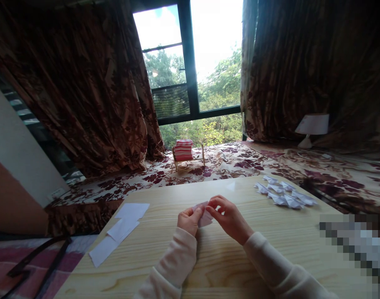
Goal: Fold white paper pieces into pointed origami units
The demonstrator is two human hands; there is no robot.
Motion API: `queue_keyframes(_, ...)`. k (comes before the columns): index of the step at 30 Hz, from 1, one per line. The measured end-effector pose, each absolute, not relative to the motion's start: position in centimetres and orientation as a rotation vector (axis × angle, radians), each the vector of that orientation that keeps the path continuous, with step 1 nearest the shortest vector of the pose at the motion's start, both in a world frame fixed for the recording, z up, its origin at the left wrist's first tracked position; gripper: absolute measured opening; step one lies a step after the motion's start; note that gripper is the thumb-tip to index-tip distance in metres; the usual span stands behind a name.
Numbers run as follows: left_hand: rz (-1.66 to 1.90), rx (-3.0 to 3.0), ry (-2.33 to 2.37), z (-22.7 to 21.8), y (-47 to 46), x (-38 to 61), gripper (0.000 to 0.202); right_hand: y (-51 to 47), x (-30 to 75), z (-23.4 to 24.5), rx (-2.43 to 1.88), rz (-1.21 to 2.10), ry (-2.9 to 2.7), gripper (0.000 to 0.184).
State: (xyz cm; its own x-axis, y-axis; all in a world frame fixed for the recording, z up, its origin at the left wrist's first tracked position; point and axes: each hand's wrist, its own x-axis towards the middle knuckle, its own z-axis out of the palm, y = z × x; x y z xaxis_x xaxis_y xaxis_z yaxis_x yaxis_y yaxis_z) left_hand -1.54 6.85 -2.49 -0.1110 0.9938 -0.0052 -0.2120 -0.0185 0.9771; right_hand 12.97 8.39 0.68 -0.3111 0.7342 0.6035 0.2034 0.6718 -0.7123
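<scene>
Between my two hands, over the middle of the table, is a small piece of folded white paper [204, 220]. My left hand [189, 219] pinches it from the left, thumb on top. The fingers of my right hand [225, 214] are bent and pressed together at the paper's upper right edge. Part of the paper is hidden behind the fingers. Loose white paper sheets [117, 234] lie overlapping to the left. Several folded paper pieces [283, 192] with pointed ends are grouped at the table's far right.
The pale wooden table [159, 265] lies under my forearms. Behind it, a flowered cloth covers a ledge holding a small rack [203, 155] with striped red-and-white cloths [183, 150] and a white lamp [312, 126]. A dark bent frame [40, 257] stands at lower left.
</scene>
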Motion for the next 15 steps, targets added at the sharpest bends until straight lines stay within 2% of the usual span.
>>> queue_keyframes(3, 1.447, 0.986, 1.103, -2.3, 6.9, -1.3, 0.023, 8.4, 12.9, 0.6, -0.747, 0.680, -1.832, 0.010)
queue_keyframes(10, 1.508, 0.953, 1.060, -1.1, 6.3, -0.7, 0.048, 8.5, 13.1, 0.7, -0.762, 0.732, -1.791, 0.012)
queue_keyframes(12, 1.479, 0.965, 1.070, -0.8, 6.0, -0.6, 0.047, 8.5, 13.1, 0.6, -0.768, 0.749, -1.780, 0.013)
queue_keyframes(15, 1.444, 0.984, 1.118, -0.8, 5.9, -0.7, 0.035, 8.5, 13.0, 0.5, -0.780, 0.785, -1.768, 0.015)
